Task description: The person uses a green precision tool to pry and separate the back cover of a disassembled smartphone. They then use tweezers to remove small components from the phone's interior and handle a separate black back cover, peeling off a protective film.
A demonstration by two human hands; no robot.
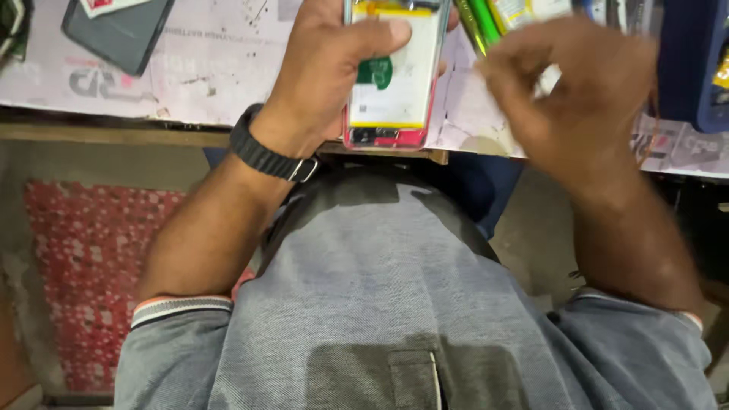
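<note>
My left hand point(334, 64) grips an opened phone point(391, 114) with a red frame, its back cover off and a white battery with yellow strips exposed. My thumb lies across the top of the battery. A dark watch band point(262, 152) circles that wrist. My right hand point(577, 91) hovers blurred just right of the phone, fingers curled, with nothing visible in it. A green tool point(478, 23) lies on the bench between the hands, near the right fingers.
The workbench point(197, 83) is covered with a worn printed sheet. A dark phone back cover point(114, 34) lies at the top left. A blue case point(695, 64) stands at the right edge. A red patterned mat point(83, 258) lies on the floor below.
</note>
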